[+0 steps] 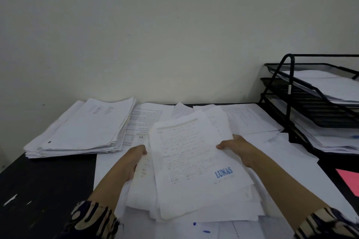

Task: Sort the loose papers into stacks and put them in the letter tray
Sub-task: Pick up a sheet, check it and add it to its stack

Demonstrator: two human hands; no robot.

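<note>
Both hands hold a loose bundle of papers (194, 161) above the middle of the counter (44, 184), near its front edge. The left hand (132, 163) grips the bundle's left edge, fingers curled under the sheets; the right hand (237, 149) pinches the right edge, thumb on top and fingers hidden beneath. The top sheet bears a blue "LUNAS" stamp (223, 172), and the sheets under it fan out unevenly.

The step in hand looks like squaring this bundle before it goes anywhere. To do it well, the hands should loosen a little, tap the long edge down on the counter so the stray corners fall in line, and then tighten again; squeezing harder as it stands would crease the fanned pages.

A tall sorted stack (81, 130) lies at the back-left corner of the counter, well apart from the left hand. The black letter tray (291, 91) stands at the back-right edge, its tiers already holding paper, beyond the right hand. More single sheets (250, 118) lie spread under and behind the bundle.
</note>
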